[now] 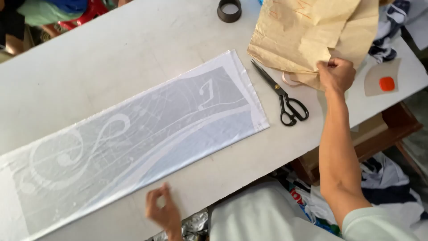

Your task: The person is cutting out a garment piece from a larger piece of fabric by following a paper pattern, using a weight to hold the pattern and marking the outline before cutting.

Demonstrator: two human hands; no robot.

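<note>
My right hand [336,73] is stretched out to the right and pinches the lower edge of a crumpled sheet of brown pattern paper [307,35]. My left hand [162,209] hovers near the table's front edge with fingers loosely curled, holding nothing, just below a long strip of white and grey fabric [129,143] printed with musical signs. The fabric lies flat and runs diagonally across the white table [111,49]. Black scissors [283,96] lie shut between the fabric's right end and the paper.
A black tape ring [229,10] stands at the table's far edge. An orange chalk piece [387,83] rests on a small beige card at the right. Heaps of cloth lie below the table on the right, next to a wooden bench [392,134].
</note>
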